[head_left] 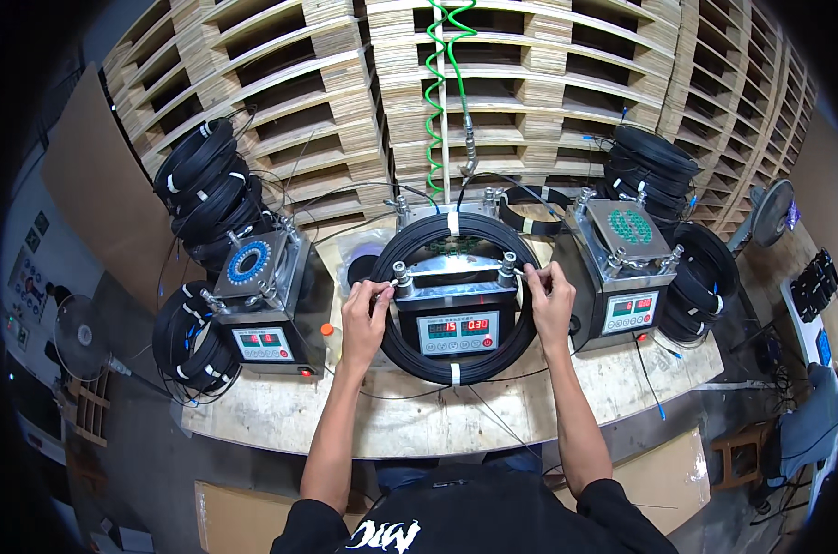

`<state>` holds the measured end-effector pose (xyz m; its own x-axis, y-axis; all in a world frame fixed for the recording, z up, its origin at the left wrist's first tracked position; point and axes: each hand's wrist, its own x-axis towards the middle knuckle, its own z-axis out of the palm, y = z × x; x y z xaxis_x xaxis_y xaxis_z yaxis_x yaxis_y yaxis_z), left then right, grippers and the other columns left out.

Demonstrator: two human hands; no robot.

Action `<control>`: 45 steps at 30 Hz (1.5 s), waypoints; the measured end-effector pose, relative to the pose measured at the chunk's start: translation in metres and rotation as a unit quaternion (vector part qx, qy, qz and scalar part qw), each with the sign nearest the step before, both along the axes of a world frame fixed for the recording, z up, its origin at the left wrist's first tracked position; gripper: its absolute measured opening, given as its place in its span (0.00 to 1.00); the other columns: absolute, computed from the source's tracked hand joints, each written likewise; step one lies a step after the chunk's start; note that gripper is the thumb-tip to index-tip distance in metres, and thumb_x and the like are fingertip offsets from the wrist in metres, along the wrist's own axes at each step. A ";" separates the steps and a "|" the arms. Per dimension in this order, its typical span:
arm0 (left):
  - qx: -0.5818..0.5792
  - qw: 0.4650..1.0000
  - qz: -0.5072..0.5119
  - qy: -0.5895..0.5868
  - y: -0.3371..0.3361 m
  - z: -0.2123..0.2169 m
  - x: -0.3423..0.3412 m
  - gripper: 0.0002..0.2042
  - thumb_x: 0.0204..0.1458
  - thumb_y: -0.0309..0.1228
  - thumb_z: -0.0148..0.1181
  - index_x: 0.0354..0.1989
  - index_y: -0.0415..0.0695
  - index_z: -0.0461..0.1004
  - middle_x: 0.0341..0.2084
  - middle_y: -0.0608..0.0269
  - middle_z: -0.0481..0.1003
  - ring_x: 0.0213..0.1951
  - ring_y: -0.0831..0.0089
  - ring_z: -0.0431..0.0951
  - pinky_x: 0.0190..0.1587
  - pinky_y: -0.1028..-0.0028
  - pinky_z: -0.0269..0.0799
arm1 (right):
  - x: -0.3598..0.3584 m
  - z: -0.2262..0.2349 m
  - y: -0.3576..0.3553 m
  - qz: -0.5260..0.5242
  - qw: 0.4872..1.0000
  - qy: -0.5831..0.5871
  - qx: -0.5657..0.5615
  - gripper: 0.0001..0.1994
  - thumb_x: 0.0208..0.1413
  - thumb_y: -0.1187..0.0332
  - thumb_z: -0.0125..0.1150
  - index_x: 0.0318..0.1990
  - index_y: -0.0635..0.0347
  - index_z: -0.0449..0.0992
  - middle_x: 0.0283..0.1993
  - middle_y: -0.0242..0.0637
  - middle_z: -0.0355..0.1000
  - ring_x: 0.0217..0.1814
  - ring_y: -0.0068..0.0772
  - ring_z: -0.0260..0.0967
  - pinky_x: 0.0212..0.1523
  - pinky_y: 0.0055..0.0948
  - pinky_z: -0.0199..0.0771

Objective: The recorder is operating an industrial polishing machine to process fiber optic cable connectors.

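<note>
At the middle machine (471, 303), your left hand (363, 317) and right hand (554, 300) seem to pinch the black coil (421, 362) by its sides; uneven tilting could snag the posts (401, 274)

The left hand (367, 314) and right hand (552, 300) are held apart, fingers (557, 273) bent, forearms (580, 425) stretched forward.

A workshop or small factory floor. Stacked wooden pallets (340, 92) fill the top of the frame, with a springy green hose (434, 102) hanging at top centre. Across the middle, a plywood bench (271, 406) carries boxy metal machines (470, 301) with lit number displays (458, 334), among coils of black cable (406, 352).
</note>
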<state>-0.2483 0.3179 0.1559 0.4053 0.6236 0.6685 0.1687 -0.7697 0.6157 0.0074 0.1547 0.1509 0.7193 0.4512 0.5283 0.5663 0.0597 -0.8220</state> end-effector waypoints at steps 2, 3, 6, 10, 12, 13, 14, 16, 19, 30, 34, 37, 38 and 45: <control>-0.016 1.000 -0.004 -0.014 0.001 -0.003 0.002 0.06 0.59 0.25 0.59 0.36 0.34 0.75 0.27 0.52 0.76 0.30 0.60 0.74 0.33 0.65 0.68 | 0.004 0.005 0.000 0.030 0.997 0.055 -0.054 0.12 0.59 0.68 0.66 0.32 0.67 0.71 0.30 0.41 0.68 0.28 0.28 0.61 0.30 0.31 0.62; -0.031 0.999 -0.005 -0.029 0.002 -0.004 0.002 0.06 0.60 0.26 0.59 0.36 0.35 0.75 0.27 0.52 0.76 0.29 0.61 0.74 0.32 0.66 0.68 | -0.001 0.007 -0.002 0.030 0.997 0.055 -0.053 0.12 0.59 0.68 0.66 0.32 0.67 0.71 0.30 0.41 0.68 0.28 0.28 0.61 0.30 0.31 0.62; -0.056 0.998 0.012 -0.019 -0.004 -0.005 0.003 0.06 0.60 0.26 0.59 0.36 0.35 0.75 0.26 0.54 0.74 0.28 0.64 0.74 0.31 0.68 0.68 | -0.021 0.010 -0.011 0.007 0.992 -0.122 -0.009 0.14 0.59 0.71 0.63 0.50 0.67 0.71 0.42 0.49 0.70 0.44 0.42 0.69 0.45 0.36 0.68; -0.032 0.998 0.026 -0.048 -0.002 -0.011 0.006 0.06 0.60 0.27 0.59 0.36 0.35 0.76 0.26 0.55 0.74 0.29 0.65 0.73 0.32 0.67 0.68 | -0.016 -0.001 -0.006 0.010 0.997 -0.075 -0.001 0.09 0.63 0.71 0.56 0.46 0.67 0.72 0.37 0.49 0.72 0.38 0.45 0.72 0.40 0.38 0.70; -0.034 0.998 0.031 -0.044 -0.003 -0.009 0.006 0.06 0.60 0.27 0.59 0.36 0.36 0.76 0.26 0.55 0.74 0.29 0.65 0.73 0.33 0.66 0.68 | -0.009 0.000 -0.004 0.016 0.998 -0.040 -0.037 0.09 0.64 0.70 0.56 0.45 0.67 0.72 0.36 0.48 0.73 0.36 0.44 0.72 0.39 0.37 0.70; -0.035 0.998 0.036 -0.040 -0.005 -0.008 0.005 0.06 0.60 0.27 0.59 0.36 0.36 0.76 0.26 0.55 0.74 0.29 0.65 0.73 0.33 0.66 0.68 | -0.006 0.000 -0.006 0.023 0.997 -0.006 -0.071 0.09 0.64 0.69 0.56 0.45 0.66 0.72 0.35 0.48 0.73 0.35 0.42 0.72 0.37 0.37 0.70; -0.035 0.998 0.036 -0.040 -0.006 -0.007 0.005 0.06 0.60 0.27 0.59 0.36 0.36 0.76 0.26 0.55 0.74 0.29 0.65 0.73 0.33 0.66 0.68 | -0.006 0.002 -0.007 0.025 0.997 0.007 -0.071 0.09 0.63 0.69 0.59 0.43 0.66 0.72 0.33 0.48 0.72 0.32 0.39 0.70 0.35 0.35 0.69; -0.022 0.998 0.057 -0.030 -0.010 -0.005 0.005 0.06 0.60 0.27 0.60 0.37 0.36 0.77 0.25 0.55 0.75 0.30 0.65 0.72 0.33 0.67 0.67 | -0.012 0.005 -0.010 0.007 0.998 -0.062 -0.033 0.09 0.62 0.70 0.60 0.41 0.67 0.71 0.30 0.44 0.71 0.29 0.35 0.67 0.33 0.34 0.68; -0.037 0.996 0.054 -0.063 -0.012 -0.008 0.008 0.06 0.60 0.27 0.60 0.37 0.37 0.78 0.25 0.56 0.74 0.29 0.66 0.70 0.32 0.68 0.65 | -0.007 -0.003 -0.012 0.006 0.993 -0.115 0.006 0.10 0.61 0.70 0.63 0.37 0.69 0.70 0.25 0.41 0.71 0.25 0.30 0.64 0.30 0.31 0.67; 0.013 0.990 0.127 -0.062 -0.008 -0.018 0.012 0.07 0.57 0.32 0.64 0.36 0.42 0.80 0.49 0.53 0.66 0.53 0.57 0.64 0.60 0.62 0.56 | -0.033 -0.004 -0.017 -0.054 0.993 -0.101 0.010 0.19 0.57 0.72 0.65 0.56 0.62 0.72 0.46 0.46 0.67 0.42 0.41 0.69 0.44 0.33 0.70; -0.045 0.986 0.055 -0.154 0.003 -0.034 0.013 0.08 0.59 0.33 0.63 0.38 0.41 0.78 0.61 0.47 0.62 0.64 0.54 0.62 0.68 0.60 0.52 | -0.077 -0.047 -0.028 -0.065 0.966 -0.224 -0.112 0.29 0.50 0.66 0.72 0.61 0.49 0.71 0.48 0.42 0.64 0.49 0.43 0.63 0.51 0.39 0.63; -0.077 0.979 0.030 -0.187 0.003 -0.037 0.018 0.08 0.60 0.33 0.62 0.39 0.41 0.78 0.62 0.47 0.61 0.62 0.54 0.66 0.67 0.60 0.55 | -0.089 -0.063 -0.028 -0.067 0.941 -0.256 -0.210 0.39 0.49 0.63 0.73 0.70 0.37 0.62 0.49 0.42 0.62 0.51 0.43 0.60 0.52 0.43 0.56; -0.065 0.981 0.041 -0.177 0.003 -0.038 0.018 0.08 0.60 0.34 0.62 0.39 0.41 0.77 0.62 0.47 0.62 0.60 0.56 0.68 0.66 0.60 0.57 | -0.090 -0.065 -0.026 -0.067 0.942 -0.253 -0.211 0.39 0.49 0.63 0.73 0.70 0.37 0.62 0.49 0.42 0.62 0.51 0.43 0.60 0.52 0.43 0.56; -0.072 0.984 0.060 -0.154 -0.005 -0.038 0.018 0.09 0.60 0.34 0.62 0.39 0.41 0.78 0.59 0.49 0.66 0.61 0.57 0.67 0.65 0.62 0.57 | -0.095 -0.067 -0.025 -0.105 0.911 -0.277 -0.287 0.46 0.48 0.62 0.73 0.74 0.34 0.54 0.44 0.39 0.58 0.47 0.40 0.57 0.48 0.41 0.53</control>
<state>-0.2307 0.3126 0.1175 0.1154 0.7517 0.6493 0.0415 -0.6568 0.7530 -0.0876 0.1299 0.0838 0.5164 0.6507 0.5568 0.8530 -0.4482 -0.2674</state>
